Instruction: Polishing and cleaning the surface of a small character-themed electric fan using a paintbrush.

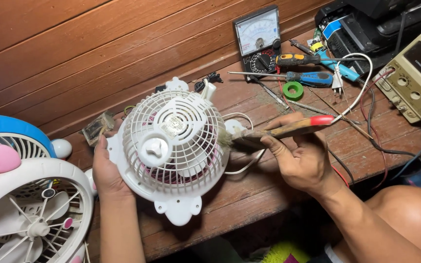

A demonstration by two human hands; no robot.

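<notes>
The left hand [104,170] cups the edge of a small round white plastic fan [171,146], fingers tucked behind it. Right beside the fan, the right hand [300,160] pinches a wooden red-tipped brush [288,129], its bristles touching the grille.

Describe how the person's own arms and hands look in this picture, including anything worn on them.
Both arms are bare, with no sleeves in view. The left hand and its forearm carry no glove, watch, bracelet or ring that shows. The right hand is likewise ungloved, its wrist plain, its fingers without visible rings. No tape, bandage or marking shows on either arm. A bare knee sits beside the right forearm.
</notes>
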